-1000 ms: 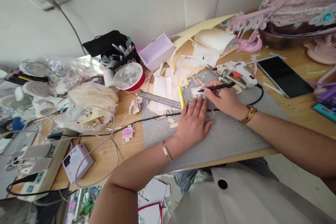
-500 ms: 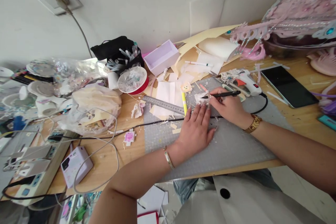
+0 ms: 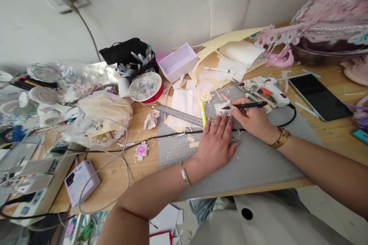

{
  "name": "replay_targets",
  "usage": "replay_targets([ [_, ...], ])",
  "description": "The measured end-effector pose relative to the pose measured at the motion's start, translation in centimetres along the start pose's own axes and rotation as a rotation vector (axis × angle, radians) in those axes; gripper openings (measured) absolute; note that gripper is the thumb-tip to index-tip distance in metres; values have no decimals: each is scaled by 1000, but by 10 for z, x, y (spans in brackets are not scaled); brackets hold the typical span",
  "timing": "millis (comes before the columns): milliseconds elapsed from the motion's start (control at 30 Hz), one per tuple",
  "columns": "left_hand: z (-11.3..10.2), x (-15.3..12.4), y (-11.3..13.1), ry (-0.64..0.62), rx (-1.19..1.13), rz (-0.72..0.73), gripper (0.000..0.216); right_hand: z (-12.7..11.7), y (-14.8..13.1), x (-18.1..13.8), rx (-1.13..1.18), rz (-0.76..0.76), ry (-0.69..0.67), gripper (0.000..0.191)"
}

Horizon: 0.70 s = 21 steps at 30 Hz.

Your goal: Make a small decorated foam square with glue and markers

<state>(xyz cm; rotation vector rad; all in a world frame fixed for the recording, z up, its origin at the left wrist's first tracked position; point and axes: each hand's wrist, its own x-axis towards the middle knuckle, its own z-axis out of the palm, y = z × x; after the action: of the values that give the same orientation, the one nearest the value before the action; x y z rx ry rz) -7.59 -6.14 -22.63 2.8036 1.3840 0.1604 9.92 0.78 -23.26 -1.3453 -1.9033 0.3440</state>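
One black pen (image 3: 251, 105), head view: held in the right hand (image 3: 254, 123), its tip at a small white piece of paper (image 3: 220, 107).
Right hand: fingers pinched round the front part of the pen, a gold band (image 3: 281, 138) on the wrist.
Left hand (image 3: 216, 146): palm down on the grey mat (image 3: 253, 160), fingers side by side, thumb apart, gripping nothing that shows; fingertips at the near edge of the piece of paper.
Piece of paper: on the mat, just beyond the left fingertips; any marks on it are too small to read.
Yellow marker (image 3: 203, 114): just beside the left fingers, near a small smiling-face cutout (image 3: 205, 96).
Ruler (image 3: 181, 115): slanted, partly over pale paper sheets, one end near the marker.
Glue gun (image 3: 276, 92): beyond the right hand.
Phone (image 3: 320, 95): dark screen, right of the glue gun.
Purple box (image 3: 178, 67): near the wall, beside a black pouch (image 3: 123, 52) of pens.
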Motion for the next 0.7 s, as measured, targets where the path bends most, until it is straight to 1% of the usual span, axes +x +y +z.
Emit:
replay_targets([
  [200,1,0,0,18,-13,-1,65,-1,-1,0,-5,-2,-6,5],
  [467,1,0,0,-2,-7,-4,66,-1,-3,1,14,28,-2,4],
  [700,2,0,0,26,-10,0,66,-1,-4,1,14,18,-7,4],
])
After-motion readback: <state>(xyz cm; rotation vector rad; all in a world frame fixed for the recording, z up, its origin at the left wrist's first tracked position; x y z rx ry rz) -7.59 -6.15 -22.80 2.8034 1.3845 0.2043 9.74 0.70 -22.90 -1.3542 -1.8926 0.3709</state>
